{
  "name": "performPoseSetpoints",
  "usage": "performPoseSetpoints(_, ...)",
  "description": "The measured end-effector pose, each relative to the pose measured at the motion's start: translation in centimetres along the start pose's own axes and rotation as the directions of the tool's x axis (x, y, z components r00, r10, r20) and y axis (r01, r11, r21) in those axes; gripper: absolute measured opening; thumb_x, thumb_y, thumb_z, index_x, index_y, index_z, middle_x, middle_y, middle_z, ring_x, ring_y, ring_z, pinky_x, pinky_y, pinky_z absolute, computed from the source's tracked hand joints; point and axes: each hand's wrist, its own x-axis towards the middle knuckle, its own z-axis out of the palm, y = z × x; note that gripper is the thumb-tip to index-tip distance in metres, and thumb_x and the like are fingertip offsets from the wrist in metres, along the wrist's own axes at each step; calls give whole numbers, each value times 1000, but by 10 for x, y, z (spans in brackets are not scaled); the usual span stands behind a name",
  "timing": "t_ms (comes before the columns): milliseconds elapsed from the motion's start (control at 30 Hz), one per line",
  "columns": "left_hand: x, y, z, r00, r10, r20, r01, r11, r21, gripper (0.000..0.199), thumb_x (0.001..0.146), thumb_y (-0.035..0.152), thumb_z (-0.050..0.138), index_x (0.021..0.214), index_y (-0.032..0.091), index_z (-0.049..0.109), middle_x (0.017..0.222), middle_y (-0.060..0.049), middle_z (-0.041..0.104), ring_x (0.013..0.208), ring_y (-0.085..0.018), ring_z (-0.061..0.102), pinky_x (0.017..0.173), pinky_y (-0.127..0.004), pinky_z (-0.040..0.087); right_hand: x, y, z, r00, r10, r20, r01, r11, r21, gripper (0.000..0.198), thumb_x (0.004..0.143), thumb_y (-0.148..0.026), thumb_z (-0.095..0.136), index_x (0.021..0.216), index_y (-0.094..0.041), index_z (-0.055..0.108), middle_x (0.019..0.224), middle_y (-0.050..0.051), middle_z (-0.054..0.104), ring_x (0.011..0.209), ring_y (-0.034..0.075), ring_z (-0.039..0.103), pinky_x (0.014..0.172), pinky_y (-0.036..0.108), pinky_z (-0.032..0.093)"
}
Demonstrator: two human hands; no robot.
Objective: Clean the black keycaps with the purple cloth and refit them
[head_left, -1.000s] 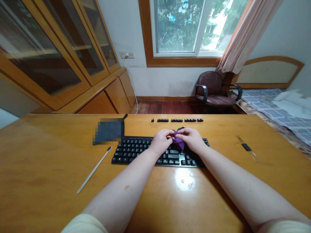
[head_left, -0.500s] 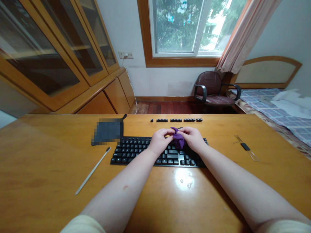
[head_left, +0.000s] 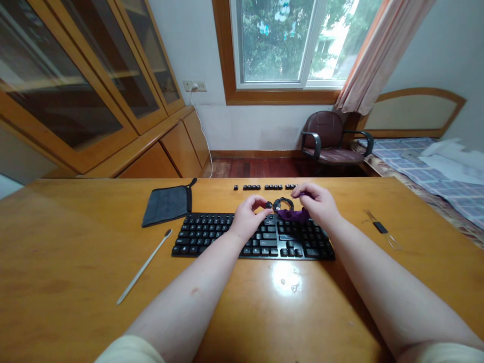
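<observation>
A black keyboard point(head_left: 212, 234) lies across the middle of the desk. Above its upper edge my left hand point(head_left: 249, 217) pinches a small black keycap point(head_left: 268, 205) between thumb and fingers. My right hand point(head_left: 319, 204) is closed on a purple cloth point(head_left: 294, 215), which hangs down over the keyboard's upper right part. Between the two hands, behind the keyboard, a coiled black cable point(head_left: 283, 202) shows. Loose black keycaps point(head_left: 251, 187) stand in a row along the far side of the desk, and my right hand covers part of that row.
Left of the keyboard lie a dark grey pouch point(head_left: 167, 205) and a long white stick brush point(head_left: 145, 264). To the right is a wire keycap puller point(head_left: 381, 228) with a black middle. Beyond the wooden desk point(head_left: 242, 312) stand a chair point(head_left: 328, 132) and a bed point(head_left: 427, 166).
My hands have parted. The right hand has moved right and away from me with the purple cloth, and the keycap in my left hand is now uncovered.
</observation>
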Motion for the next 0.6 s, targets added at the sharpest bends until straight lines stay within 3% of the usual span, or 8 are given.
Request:
performPoseSetpoints(67,0,-1,0,1000,7,17,-7,1000,4,25,64,25,73,81,17,57,80,0,62,77,-13,61,79,-30,49,-4,-7,6,991,-29,129,45,992,-120,17,73,-24,58,88,-20,65,86,4,67,81,18,61,75,32,48)
performPoseSetpoints(167,-1,-1,0,997,13,72,-13,1000,-7,22,65,27,72,78,17,56,78,-1,61,78,-13,60,78,-30,49,-8,-10,18,968,-52,247,94,983,-160,25,73,-32,64,95,-21,67,91,5,69,83,18,62,79,33,47)
performPoseSetpoints(400,-2,2,1,986,-20,164,27,999,-41,25,62,24,74,79,16,57,81,-1,62,79,-13,61,80,-30,50,-7,-3,20,964,13,266,21,992,-126,18,73,-32,64,86,-21,70,86,4,70,81,18,63,78,32,47)
performPoseSetpoints(600,-3,5,0,984,-4,176,1,1000,16,16,65,17,69,77,16,58,77,0,61,75,-12,60,75,-26,51,-11,-11,23,953,-57,297,109,980,-165,20,72,-34,66,87,-22,70,87,4,70,81,18,63,78,31,47)
